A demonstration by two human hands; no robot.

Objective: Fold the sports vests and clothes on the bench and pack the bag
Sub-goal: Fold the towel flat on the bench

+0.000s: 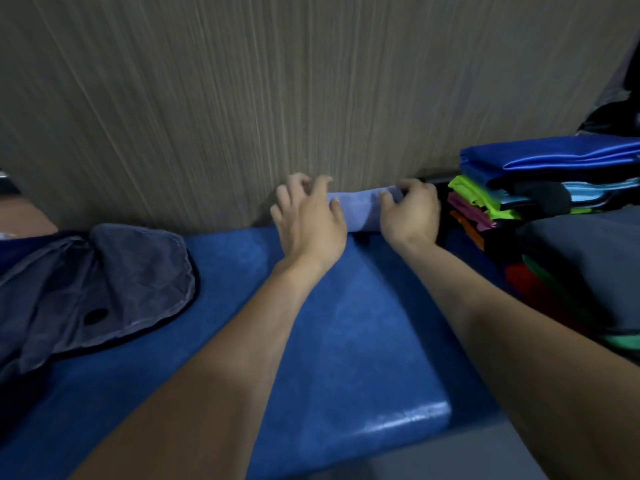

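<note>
Left hand far out over the blue padded surface, fingers bent and spread, palm down on the left end of a pale lilac folded cloth; thumb and forefinger tips at its upper edge, but a true pinch cannot be told through the blur. Right hand just beside it on the cloth's right end, fingers curled over the top edge, gripping the fabric. Both forearms stretched forward from the bottom of the view, bare.

Lilac cloth lying as a short, narrow bundle at the very back of the surface, pressed against the grey wood-grain wall panel, between the two hands.

To the right, touching or nearly touching the right hand's side: a stack of folded garments, shiny royal blue on top, then light blue, lime green, magenta and orange below, with a dark piece wedged in the middle. Nearer the viewer, a grey folded garment atop further red and green layers, partly in shadow.

To the left, well apart from the hands: a slack grey-purple bag with dark piping, lying flat and wrinkled on the surface, a small dark oval hole in its fabric. Opening not discernible from this angle.

Front edge of the surface glossy, catching light at the lower right.
</note>
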